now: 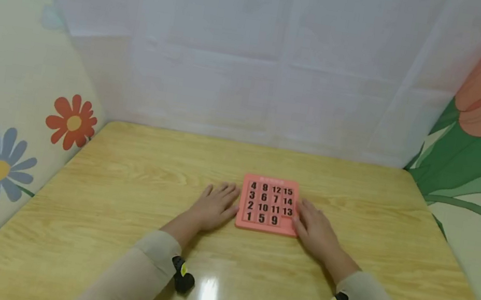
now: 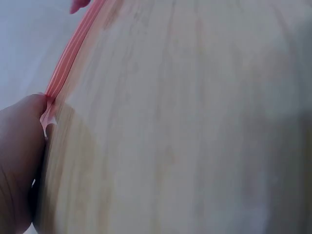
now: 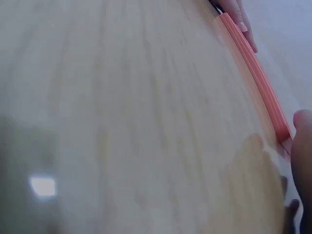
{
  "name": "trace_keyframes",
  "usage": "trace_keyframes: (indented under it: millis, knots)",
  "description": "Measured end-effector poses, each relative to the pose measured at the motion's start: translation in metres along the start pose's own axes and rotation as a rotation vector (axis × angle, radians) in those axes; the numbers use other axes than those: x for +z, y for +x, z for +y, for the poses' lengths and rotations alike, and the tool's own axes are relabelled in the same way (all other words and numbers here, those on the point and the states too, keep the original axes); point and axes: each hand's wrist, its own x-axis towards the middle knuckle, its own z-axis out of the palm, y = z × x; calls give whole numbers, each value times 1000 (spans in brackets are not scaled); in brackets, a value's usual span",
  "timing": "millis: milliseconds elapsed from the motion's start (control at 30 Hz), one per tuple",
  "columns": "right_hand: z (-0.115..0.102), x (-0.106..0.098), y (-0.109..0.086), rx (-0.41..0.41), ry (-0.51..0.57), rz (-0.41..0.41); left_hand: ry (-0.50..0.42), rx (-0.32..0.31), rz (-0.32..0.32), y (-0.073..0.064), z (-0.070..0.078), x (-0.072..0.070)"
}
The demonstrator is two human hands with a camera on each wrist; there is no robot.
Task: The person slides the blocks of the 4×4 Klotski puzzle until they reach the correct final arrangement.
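A pink number slide puzzle lies flat on the table, its black-numbered tiles facing up. The bare slot is at its lower right corner. My left hand rests palm down along the puzzle's left side, with its thumb at the edge. On the opposite side lies my right hand, fingers extended, thumb and fingertips at the right edge. The left wrist view shows the left thumb against the puzzle's side; the right wrist view catches the right thumb near the other corner. Neither hand curls round the puzzle.
The wood-grain table extends on all sides of the puzzle. A white cloth hangs behind it, with flower-patterned panels to the left and right. Each wrist wears a small black camera, such as the left one.
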Motion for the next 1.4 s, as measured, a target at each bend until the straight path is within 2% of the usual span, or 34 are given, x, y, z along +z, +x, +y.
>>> trace_keyframes:
  millis: [67, 233, 467, 633, 800, 900, 1400]
  knots:
    - [1, 2, -4, -16, -5, 4, 24, 29, -10, -1, -1, -1]
    - [3, 4, -8, -77, -22, 22, 59, 90, 15, 0, -6, -2]
    - [2, 4, -11, -136, -53, 33, 24, 151, 40, 2, -13, 5]
    - [3, 4, -13, -154, -69, 15, 56, 153, 24, 2, -13, 8]
    - [3, 3, -11, -165, -73, 7, 68, 158, 37, 2, -11, 5]
    - [3, 4, -10, -173, -75, -5, 74, 147, 24, 1, -11, 4]
    - [0, 1, -16, -209, -88, -26, 60, 121, 11, -3, -6, 3]
